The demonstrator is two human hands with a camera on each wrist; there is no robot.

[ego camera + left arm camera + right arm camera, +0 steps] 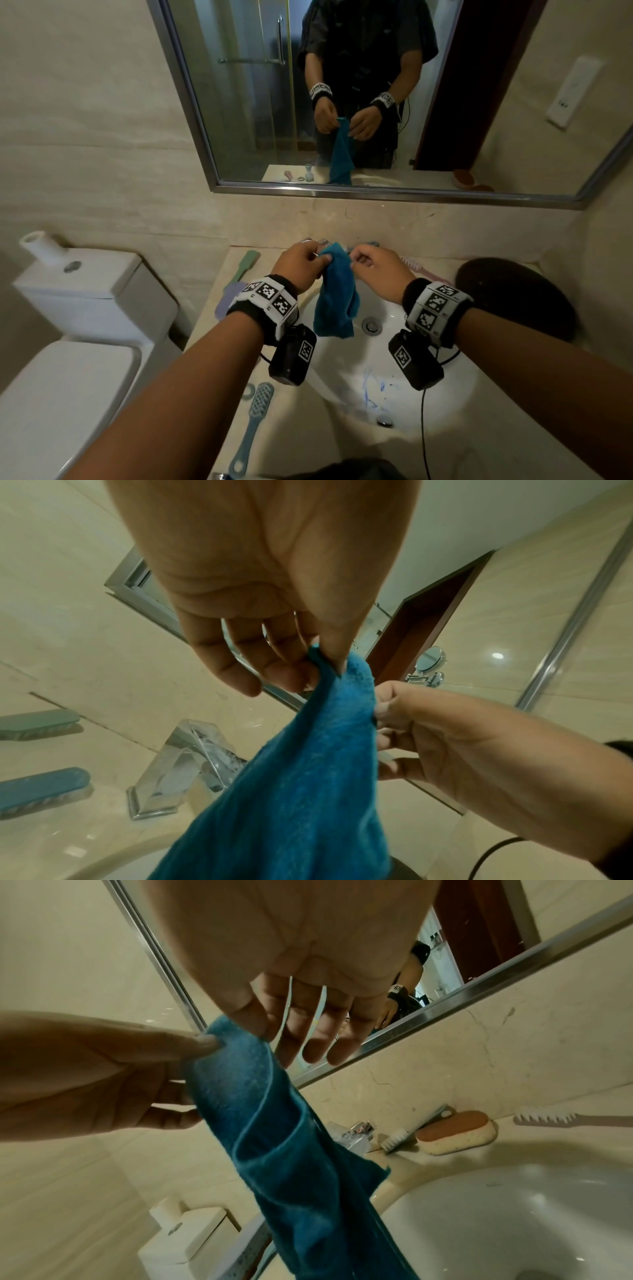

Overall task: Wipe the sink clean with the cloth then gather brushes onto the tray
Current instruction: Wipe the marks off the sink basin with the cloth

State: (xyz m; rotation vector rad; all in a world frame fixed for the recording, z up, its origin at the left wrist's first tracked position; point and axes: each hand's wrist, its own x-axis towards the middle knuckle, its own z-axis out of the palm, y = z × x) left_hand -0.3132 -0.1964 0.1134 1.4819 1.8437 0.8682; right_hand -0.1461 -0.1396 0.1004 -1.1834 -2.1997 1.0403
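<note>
A blue cloth (335,298) hangs over the white sink (404,373), which has blue marks on its near wall. My left hand (322,262) pinches the cloth's top corner between thumb and fingers (318,656). My right hand (352,263) pinches the top edge of the cloth (308,777) just to the right, its other fingers (315,1047) loosely spread. Brushes lie on the counter: a teal one (255,421) near left, a green one (246,263) far left, a pink one (421,270) far right. A dark round tray (513,298) sits right of the sink.
A chrome faucet (192,764) stands behind the cloth. A sponge (455,1131) and a white-bristled brush (397,1139) lie beside it. A purple item (229,294) lies on the left counter. A toilet (85,301) stands to the left, and a mirror (342,102) is ahead.
</note>
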